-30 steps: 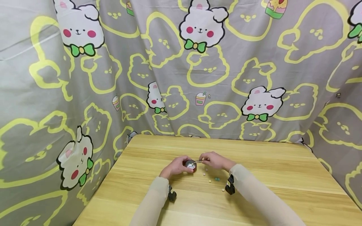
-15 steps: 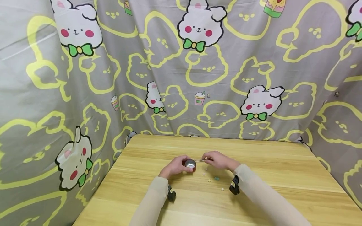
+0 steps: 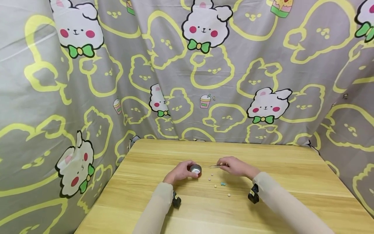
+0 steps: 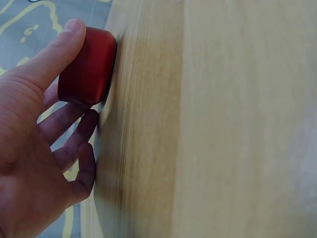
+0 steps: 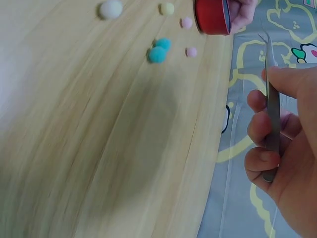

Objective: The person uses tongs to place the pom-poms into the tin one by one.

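My left hand (image 3: pixel 181 170) grips a small round tin (image 4: pixel 88 65), red outside and silvery inside, standing on the table; the thumb lies along one side of it. In my right hand (image 3: pixel 233 166) I hold metal tweezers (image 5: pixel 272 109), with nothing visible between their tips. The tweezers point left toward the tin and stay apart from it. Several small pompoms lie on the table between the hands: two touching teal pompoms (image 5: pixel 157 54), two pink pompoms (image 5: pixel 186 22), a yellow pompom (image 5: pixel 167 8) and a whitish pompom (image 5: pixel 110 9). What lies inside the tin cannot be made out.
The wooden table (image 3: pixel 163 151) reaches back to a grey curtain (image 3: pixel 181 74) printed with rabbits and yellow outlines. More of this cloth hangs at the left and right sides. Black wrist cameras sit at both sleeves (image 3: pixel 155 204).
My right hand has drawn back to the right with the tweezers, whose tips were over the tin a second ago. The left hand keeps its grip on the tin.
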Tool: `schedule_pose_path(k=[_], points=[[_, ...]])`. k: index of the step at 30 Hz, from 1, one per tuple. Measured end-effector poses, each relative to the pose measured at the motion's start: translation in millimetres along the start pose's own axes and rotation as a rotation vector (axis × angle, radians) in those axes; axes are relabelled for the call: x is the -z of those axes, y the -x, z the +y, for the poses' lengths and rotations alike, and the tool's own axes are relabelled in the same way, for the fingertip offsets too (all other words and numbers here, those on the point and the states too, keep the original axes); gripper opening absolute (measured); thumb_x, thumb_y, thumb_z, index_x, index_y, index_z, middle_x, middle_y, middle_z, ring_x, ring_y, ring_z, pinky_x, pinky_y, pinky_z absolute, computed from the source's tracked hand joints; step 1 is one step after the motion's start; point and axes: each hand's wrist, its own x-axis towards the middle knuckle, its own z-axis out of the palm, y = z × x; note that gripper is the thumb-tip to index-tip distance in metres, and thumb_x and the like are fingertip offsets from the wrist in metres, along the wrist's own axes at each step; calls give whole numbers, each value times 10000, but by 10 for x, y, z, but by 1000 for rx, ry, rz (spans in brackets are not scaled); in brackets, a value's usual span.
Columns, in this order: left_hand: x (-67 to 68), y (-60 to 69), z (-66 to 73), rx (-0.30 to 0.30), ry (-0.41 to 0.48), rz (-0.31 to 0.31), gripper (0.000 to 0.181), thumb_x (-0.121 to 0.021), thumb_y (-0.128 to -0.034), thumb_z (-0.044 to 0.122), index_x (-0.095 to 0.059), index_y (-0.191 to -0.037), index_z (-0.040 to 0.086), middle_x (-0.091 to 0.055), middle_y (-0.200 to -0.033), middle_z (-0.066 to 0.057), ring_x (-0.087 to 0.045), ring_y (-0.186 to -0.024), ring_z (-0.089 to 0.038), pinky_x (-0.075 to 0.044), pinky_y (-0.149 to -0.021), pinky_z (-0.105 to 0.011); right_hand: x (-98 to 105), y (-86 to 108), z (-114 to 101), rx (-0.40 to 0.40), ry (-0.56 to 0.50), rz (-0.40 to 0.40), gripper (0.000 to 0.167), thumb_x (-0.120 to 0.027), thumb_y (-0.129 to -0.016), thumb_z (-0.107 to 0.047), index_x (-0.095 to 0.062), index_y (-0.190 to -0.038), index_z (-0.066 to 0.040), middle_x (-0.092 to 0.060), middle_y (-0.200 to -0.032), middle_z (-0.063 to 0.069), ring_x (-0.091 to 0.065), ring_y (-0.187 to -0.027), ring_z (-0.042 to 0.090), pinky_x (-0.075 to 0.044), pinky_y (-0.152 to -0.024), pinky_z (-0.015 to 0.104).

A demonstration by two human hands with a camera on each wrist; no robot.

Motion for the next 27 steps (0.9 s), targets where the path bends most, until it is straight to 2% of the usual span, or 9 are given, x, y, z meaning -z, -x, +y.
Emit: schedule_pose_path(k=[11,19,27], points=[[1,-4,-11,-16,-2,3,425,-794,-773,278,-622,-1130,124,-608,-995,43,-551,-931,-140,-424,-842,-329,36,253,47,38,26,9,145,-542,-969,-130,-640,-1075,-111,-642,-912,38,-486,-681,32,-436,-613,277],[-3,-1,-41,-10,11,0,422,-789,-782,271,-620,-1143,131,-603,-999,39,-547,-930,-144,-426,-833,-336,42,406,92,-6,11,-4,148,-545,-965,-115,-640,-1078,-124,-644,-919,30,-490,-695,27,-430,-622,264],[-2,-2,-25,-10,15,1,434,-792,-778,264,-617,-1151,127,-604,-999,39,-547,-930,-142,-425,-837,-334,19,551,119,-5,14,11,144,-538,-972,-142,-641,-1073,-143,-643,-921,14,-504,-719,25,-442,-624,268]])
